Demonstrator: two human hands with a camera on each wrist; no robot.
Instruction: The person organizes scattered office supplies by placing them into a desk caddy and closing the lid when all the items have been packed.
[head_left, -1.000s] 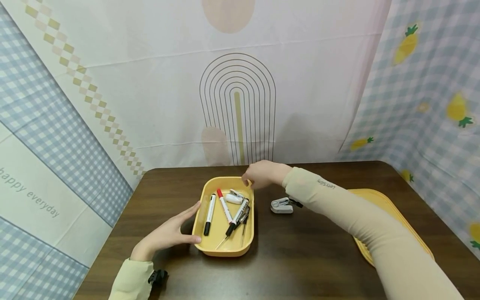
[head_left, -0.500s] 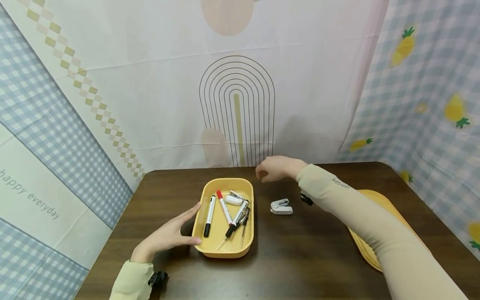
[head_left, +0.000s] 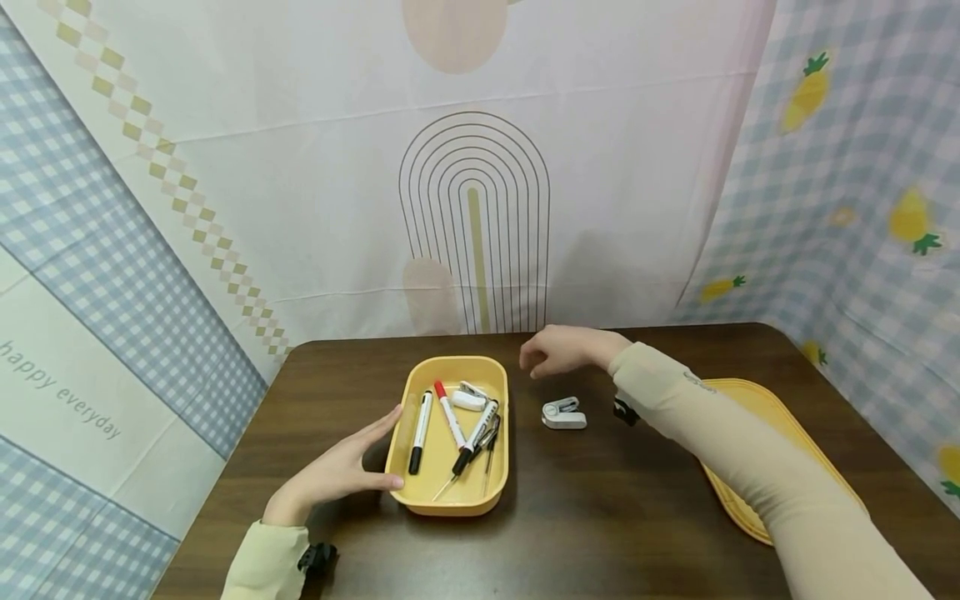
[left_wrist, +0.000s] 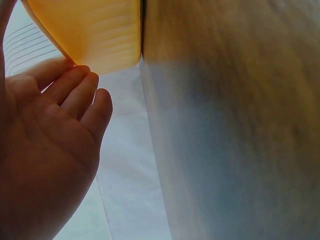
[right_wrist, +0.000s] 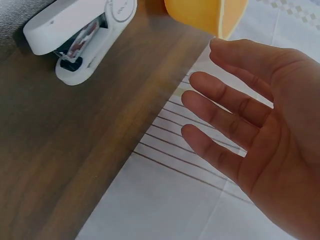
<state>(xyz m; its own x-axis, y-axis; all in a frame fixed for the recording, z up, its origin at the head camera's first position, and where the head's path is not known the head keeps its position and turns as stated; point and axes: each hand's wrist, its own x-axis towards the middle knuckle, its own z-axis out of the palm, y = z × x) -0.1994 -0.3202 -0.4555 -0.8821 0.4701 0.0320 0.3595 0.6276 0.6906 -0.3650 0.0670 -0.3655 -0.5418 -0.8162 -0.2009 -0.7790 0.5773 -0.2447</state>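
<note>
A yellow bin [head_left: 450,500] stands mid-table in the head view. In it lie a black-capped marker [head_left: 421,433], a red-capped marker [head_left: 450,417], another black-capped marker [head_left: 476,437], a small white stapler [head_left: 468,401] and thin dark pens [head_left: 489,457]. My left hand [head_left: 333,471] touches the bin's left rim, thumb and fingers spread apart. My right hand [head_left: 564,349], holding nothing, hovers right of the bin's far corner with relaxed fingers. Just below it in the head view, a second white stapler [head_left: 564,413] rests on the table; the right wrist view also shows this stapler [right_wrist: 82,35].
A yellow tray [head_left: 750,400] lies at the right of the dark wooden table [head_left: 585,517], partly covered by my right sleeve [head_left: 720,433]. Patterned cloth [head_left: 480,208] hangs behind the table's far edge.
My right hand has left the bin's far right corner and moved right, rising and then lowering a little towards the second stapler. The left hand and bin stay in place.
</note>
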